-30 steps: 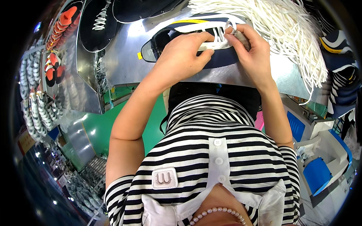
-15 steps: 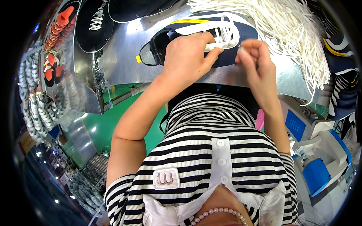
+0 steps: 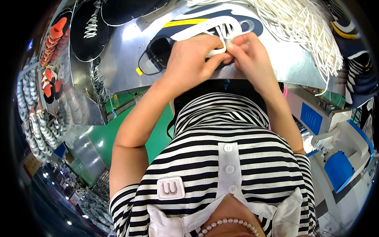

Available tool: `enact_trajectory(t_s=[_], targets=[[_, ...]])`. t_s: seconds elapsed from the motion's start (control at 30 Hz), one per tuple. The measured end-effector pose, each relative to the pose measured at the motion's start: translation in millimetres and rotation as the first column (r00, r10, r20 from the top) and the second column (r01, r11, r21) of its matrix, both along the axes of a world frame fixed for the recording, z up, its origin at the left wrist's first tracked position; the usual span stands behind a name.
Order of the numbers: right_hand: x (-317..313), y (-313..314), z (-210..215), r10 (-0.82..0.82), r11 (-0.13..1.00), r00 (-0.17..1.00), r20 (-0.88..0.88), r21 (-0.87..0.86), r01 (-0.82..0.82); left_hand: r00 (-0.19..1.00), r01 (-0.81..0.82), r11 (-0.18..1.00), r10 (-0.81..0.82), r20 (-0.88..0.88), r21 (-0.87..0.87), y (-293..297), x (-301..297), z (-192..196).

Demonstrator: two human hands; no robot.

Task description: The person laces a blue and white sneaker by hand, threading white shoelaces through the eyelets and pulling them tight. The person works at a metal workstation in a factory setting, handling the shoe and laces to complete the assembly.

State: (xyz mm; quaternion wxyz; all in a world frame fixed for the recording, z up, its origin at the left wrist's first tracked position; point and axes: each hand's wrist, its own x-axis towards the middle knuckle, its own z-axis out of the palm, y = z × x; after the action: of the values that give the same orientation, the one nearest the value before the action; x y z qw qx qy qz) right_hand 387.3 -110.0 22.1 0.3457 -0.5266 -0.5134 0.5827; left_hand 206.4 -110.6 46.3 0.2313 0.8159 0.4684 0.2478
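Overhead, a white lace (image 3: 221,49) is pinched between the left hand (image 3: 189,59) and right hand (image 3: 250,55) over a navy shoe upper (image 3: 237,21) laid on the metal surface (image 3: 122,59).

A shoe factory work station. The metal workbench (image 3: 126,59) is the centre: on it lie flat dark shoe uppers (image 3: 89,29), and a heap of white laces (image 3: 300,27) spills over its right end. Left of the bench hang rows of orange-and-white shoe parts (image 3: 49,59); right of it stands a blue-and-white machine (image 3: 331,150).
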Motion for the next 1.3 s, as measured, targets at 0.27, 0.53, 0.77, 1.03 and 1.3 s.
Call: enact_trajectory(t_s=[0.27,0.53,0.77,1.03,1.3], targets=[[65,-7,34,0.134,0.99,0.89,0.436,-0.013,-0.143,0.975,-0.013,0.925,0.096,-0.2,0.38,-16,-13,-2],[-9,15,35,0.041,0.655,0.69,0.722,0.502,-0.565,0.983,0.026,0.87,0.067,-0.171,0.492,-23,-16,-8],[-8,33,19,0.235,0.85,0.906,0.351,0.377,-0.367,0.991,0.04,0.895,0.023,-0.135,0.444,-17,-18,-14],[102,98,60,-0.152,0.786,0.987,0.053,0.612,0.089,0.992,0.085,0.966,-0.058,-0.115,0.245,-13,-16,-1],[-10,32,8,0.053,0.984,0.971,-0.234,0.175,-0.011,0.937,-0.284,0.926,0.323,0.131,-0.25,-14,-24,8]])
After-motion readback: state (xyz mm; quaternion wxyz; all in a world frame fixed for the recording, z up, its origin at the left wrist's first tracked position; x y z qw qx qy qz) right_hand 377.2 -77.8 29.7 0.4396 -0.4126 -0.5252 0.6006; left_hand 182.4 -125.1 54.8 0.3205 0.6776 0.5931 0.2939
